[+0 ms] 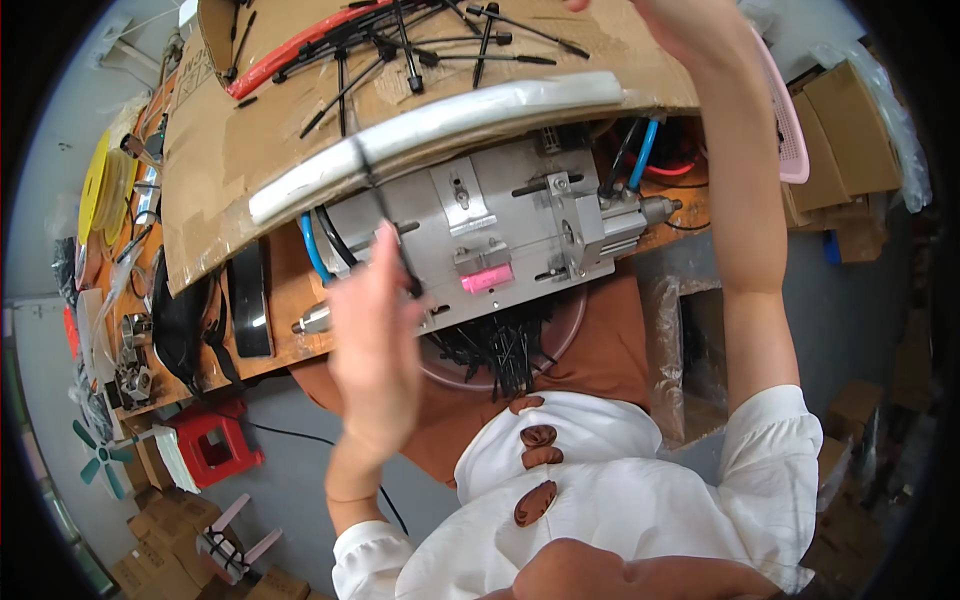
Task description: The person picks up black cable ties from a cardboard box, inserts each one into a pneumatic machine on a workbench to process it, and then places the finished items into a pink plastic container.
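Note:
My left hand (376,345), smeared by motion, is in front of the left part of a metal fixture (390,205). Its closed fingers hold a thin black rod-like piece (370,172), whose far end crosses a white padded strip (440,122). Up at the top right, my right hand (685,30) reaches over a cardboard sheet (215,180), its fingers mostly cut off by the picture's edge. Several black rods with thicker ends (405,50) lie scattered on the cardboard. A pink block (487,278) sits on the fixture's near side.
Below the fixture, a round tub (570,335) on my lap holds many black rods. Blue tubes (645,155) run beside the fixture. A pink basket (790,120) stands right of my forearm. Cardboard boxes (850,130) and a red stool (212,445) are around the bench.

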A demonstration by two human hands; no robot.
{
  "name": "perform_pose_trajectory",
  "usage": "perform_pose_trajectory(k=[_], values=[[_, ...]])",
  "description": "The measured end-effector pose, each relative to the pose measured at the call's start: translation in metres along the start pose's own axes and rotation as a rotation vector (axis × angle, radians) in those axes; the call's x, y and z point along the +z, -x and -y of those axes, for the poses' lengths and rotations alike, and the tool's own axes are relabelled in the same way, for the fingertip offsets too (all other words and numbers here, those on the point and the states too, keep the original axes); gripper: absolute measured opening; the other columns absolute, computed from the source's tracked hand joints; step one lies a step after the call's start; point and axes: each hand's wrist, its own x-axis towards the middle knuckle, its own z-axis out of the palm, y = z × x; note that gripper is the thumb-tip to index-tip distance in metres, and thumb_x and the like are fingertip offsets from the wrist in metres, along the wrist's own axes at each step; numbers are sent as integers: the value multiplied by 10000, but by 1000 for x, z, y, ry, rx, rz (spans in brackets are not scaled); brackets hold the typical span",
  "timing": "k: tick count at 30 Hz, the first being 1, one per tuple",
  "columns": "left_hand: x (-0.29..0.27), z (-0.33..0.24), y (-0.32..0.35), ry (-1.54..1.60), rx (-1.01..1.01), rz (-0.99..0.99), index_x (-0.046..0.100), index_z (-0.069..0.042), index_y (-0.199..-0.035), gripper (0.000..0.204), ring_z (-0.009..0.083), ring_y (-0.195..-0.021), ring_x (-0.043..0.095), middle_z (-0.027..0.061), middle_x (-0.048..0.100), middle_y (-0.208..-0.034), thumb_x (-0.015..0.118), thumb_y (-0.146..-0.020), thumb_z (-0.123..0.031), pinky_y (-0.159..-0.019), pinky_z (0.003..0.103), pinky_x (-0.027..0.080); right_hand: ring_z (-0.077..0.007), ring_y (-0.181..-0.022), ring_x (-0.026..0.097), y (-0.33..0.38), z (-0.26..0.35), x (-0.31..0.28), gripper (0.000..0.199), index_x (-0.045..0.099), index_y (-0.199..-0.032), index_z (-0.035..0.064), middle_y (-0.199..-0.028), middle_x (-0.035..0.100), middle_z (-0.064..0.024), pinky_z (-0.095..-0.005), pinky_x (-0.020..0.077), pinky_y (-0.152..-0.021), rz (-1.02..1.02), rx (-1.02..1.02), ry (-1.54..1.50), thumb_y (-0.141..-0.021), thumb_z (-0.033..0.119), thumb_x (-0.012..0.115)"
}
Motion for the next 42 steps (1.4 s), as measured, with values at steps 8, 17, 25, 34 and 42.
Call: perform_pose_trajectory(k=[8,17,25,34,42], values=[[65,-21,64,-302,-26,277,396,102,-1354,676,245,-851,493,123,499,-973,552,-696,82,-796,331,447,-229,-816,697,49,4,15,327,568,-1073,-41,-913,673,-198,-214,558,-507,-85,-62,-199,-940,258,591],[66,-22,64,-360,-15,323,364,101,-1372,701,246,-869,502,120,495,-975,564,-701,73,-799,328,453,-254,-759,689,87,-3,11,196,544,-1010,-52,-867,662,-235,-246,551,-456,-162,-233,-194,-900,90,624],[65,-23,57,-322,-3,345,358,103,-1372,712,254,-885,505,123,497,-978,567,-692,81,-803,338,460,-217,-722,659,116,-3,-2,213,586,-1077,-27,-944,673,-184,-254,496,-546,-173,-96,-111,-917,112,601],[67,-26,63,-359,-70,335,365,72,-1381,685,262,-886,499,119,495,-975,585,-732,70,-792,351,446,-210,-753,666,134,-5,13,280,547,-1100,-60,-945,656,-220,-229,501,-518,-167,-71,-134,-931,157,599],[64,-24,58,-389,-23,356,375,105,-1360,691,239,-883,508,117,492,-967,564,-696,68,-811,321,460,-188,-831,653,160,-1,34,192,588,-1004,-71,-959,668,-175,-222,526,-562,-300,2,-213,-818,-101,623]])
